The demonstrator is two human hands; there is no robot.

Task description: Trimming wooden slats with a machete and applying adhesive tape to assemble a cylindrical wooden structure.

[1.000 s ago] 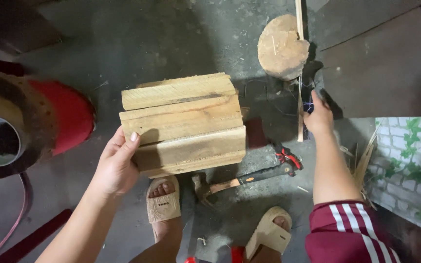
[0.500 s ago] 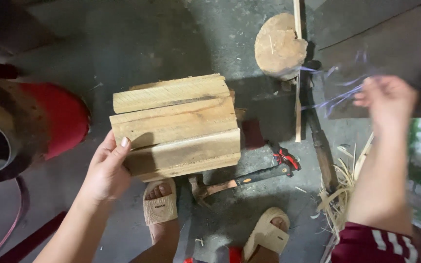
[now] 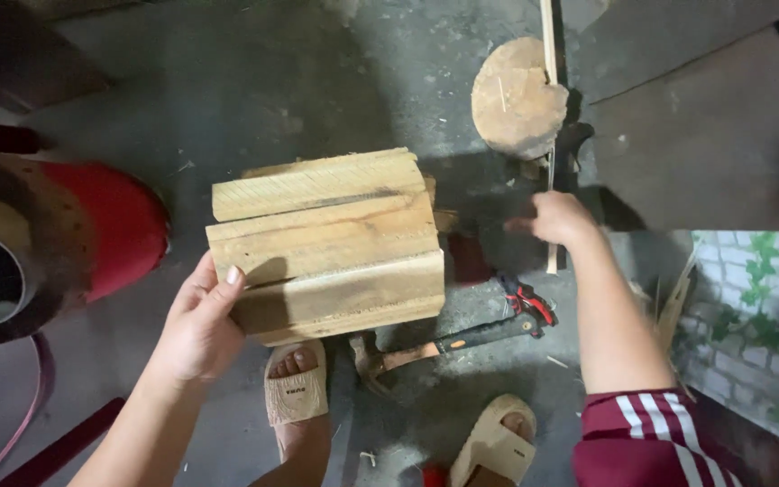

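Observation:
My left hand grips the lower left corner of a pale wooden block built of stacked planks, which sits tilted over my knees. My right hand hovers to the right of the block with its fingers pointing left. It is beside a thin wooden strip. I cannot tell whether that hand holds anything. My sandalled feet show below the block.
A round log slice lies on the concrete floor at the top. A hammer and red-handled pliers lie below the block. A red stool stands at the left, and a brick-patterned wall at the right.
My right hand rose from the strip's lower end with thin bluish strands, then came down and left toward the block. My left hand stayed on the block.

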